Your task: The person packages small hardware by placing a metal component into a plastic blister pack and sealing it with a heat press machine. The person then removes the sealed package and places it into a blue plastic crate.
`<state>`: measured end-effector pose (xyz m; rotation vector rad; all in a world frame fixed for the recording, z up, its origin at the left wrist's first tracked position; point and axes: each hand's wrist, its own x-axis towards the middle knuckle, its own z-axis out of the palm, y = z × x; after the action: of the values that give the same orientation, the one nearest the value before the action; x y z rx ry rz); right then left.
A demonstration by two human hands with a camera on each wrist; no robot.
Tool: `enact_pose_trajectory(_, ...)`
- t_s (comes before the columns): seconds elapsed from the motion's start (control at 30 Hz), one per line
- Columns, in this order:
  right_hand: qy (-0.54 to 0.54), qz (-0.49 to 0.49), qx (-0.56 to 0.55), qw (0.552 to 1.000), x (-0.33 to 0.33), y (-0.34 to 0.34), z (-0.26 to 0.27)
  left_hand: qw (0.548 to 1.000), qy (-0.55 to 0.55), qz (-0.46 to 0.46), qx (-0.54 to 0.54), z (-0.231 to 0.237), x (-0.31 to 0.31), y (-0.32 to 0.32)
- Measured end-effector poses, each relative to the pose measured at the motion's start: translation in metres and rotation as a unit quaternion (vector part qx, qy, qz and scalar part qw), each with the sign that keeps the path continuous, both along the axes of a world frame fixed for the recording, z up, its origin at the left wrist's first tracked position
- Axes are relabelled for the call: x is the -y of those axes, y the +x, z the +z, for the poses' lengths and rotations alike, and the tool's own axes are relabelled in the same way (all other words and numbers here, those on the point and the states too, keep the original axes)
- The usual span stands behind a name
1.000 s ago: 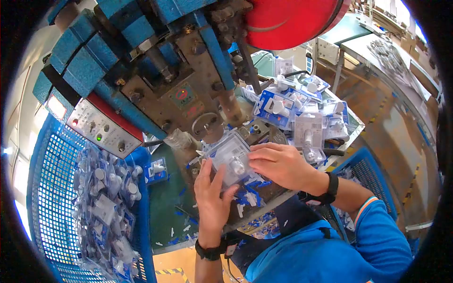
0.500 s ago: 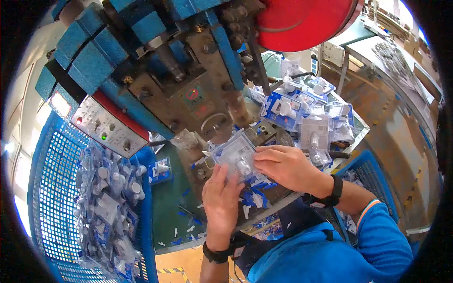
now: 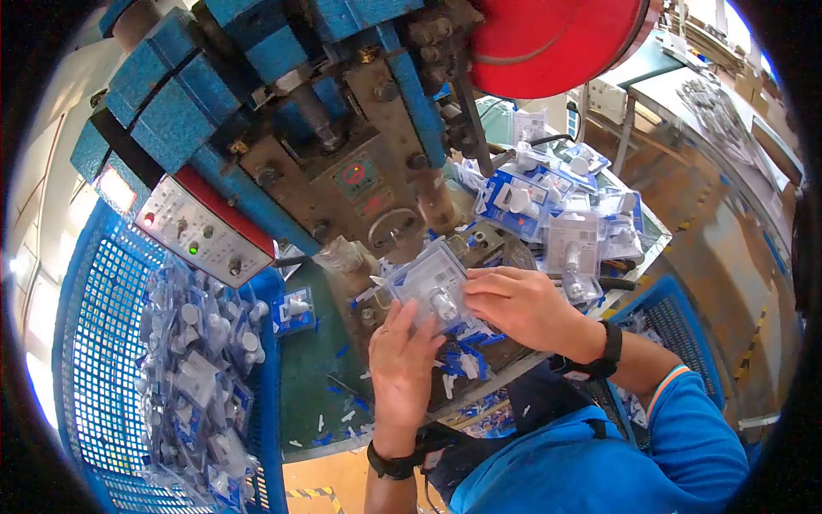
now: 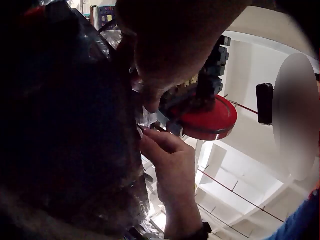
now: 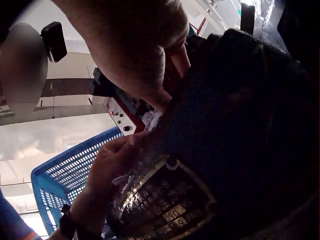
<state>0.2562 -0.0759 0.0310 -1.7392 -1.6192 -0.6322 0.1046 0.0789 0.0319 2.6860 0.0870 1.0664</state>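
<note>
Head view, near to far: we see the left hand touch the near-left edge of a clear blister pack with extended fingers, and the right hand pinch its right edge. The hands are apart, the pack between and slightly beyond them (its long axis we cannot tell), its far edge just beside the press head

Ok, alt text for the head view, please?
A left hand touches and a right hand grips a clear pack at a blue press; similar packs lie in a basket at left and heaped at right.
</note>
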Motion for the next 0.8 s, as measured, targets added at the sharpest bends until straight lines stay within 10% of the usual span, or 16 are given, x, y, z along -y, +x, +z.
enact_pose_trajectory(0.8, 0.005, 0.002, -0.016, 1.0, -0.0003, 0.0042, -0.0026, 1.0, -0.002, 0.009, 0.0, -0.0032, 0.0024, 0.0028)
